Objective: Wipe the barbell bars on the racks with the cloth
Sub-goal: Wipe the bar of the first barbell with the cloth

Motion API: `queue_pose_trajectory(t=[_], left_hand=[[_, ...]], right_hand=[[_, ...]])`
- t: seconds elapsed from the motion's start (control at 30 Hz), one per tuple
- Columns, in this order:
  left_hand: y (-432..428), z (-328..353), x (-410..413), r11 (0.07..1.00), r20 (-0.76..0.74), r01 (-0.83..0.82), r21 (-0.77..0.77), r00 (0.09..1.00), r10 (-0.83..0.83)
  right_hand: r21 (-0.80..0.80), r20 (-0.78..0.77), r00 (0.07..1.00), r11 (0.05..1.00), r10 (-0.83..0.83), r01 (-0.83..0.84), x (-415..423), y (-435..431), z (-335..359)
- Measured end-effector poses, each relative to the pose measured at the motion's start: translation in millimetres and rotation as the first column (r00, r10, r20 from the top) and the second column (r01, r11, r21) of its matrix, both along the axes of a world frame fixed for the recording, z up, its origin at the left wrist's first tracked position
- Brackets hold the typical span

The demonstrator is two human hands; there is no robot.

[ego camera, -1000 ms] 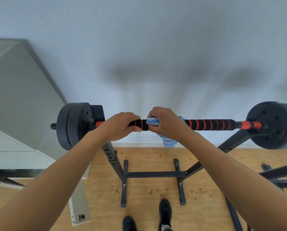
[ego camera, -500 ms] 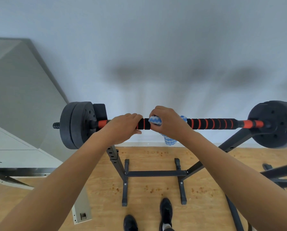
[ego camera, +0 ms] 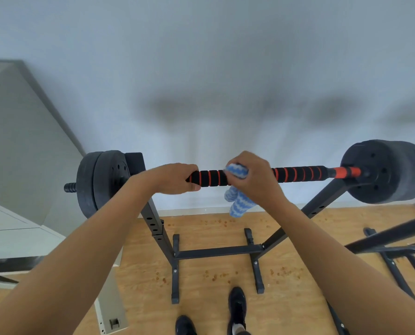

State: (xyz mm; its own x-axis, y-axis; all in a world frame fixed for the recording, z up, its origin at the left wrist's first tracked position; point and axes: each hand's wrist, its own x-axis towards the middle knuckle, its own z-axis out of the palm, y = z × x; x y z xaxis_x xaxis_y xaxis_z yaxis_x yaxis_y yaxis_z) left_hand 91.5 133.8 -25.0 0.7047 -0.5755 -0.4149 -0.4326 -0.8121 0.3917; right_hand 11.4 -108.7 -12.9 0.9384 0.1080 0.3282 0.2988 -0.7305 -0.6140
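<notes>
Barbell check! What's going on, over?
Left hand grips barbell bar. Right hand holds cloth wrapped on bar. Nothing in the way.

Bar (ego camera: 298, 174) lies level across rack (ego camera: 158, 228), black foam with orange rings. Left hand (ego camera: 170, 177) grips bar near left plates (ego camera: 100, 182). Right hand (ego camera: 254, 177) holds blue-white cloth (ego camera: 238, 171) wrapped on bar at mid-span; cloth tail hangs below bar. Right plates (ego camera: 390, 175) at bar's far end. Below bar: wood floor (ego camera: 213, 310), two black shoes (ego camera: 236, 308).
</notes>
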Motion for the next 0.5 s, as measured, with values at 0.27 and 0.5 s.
queue_pose_trajectory(t=[0.27, 0.5], left_hand=[[-22.9, -44.9, -48.9, 0.955, 0.685, 0.037, -0.294, 0.705, 0.184], [-16.4, -46.8, -40.0, 0.955, 0.683, 0.076, -0.287, 0.715, 0.148]], right_hand=[[-0.096, -0.131, 0.990, 0.993, 0.058, -0.070, 30.8, -7.5, 16.3], [-0.215, -0.269, 0.944, 0.943, 0.193, -0.255, 58.0, 0.6, 4.6]])
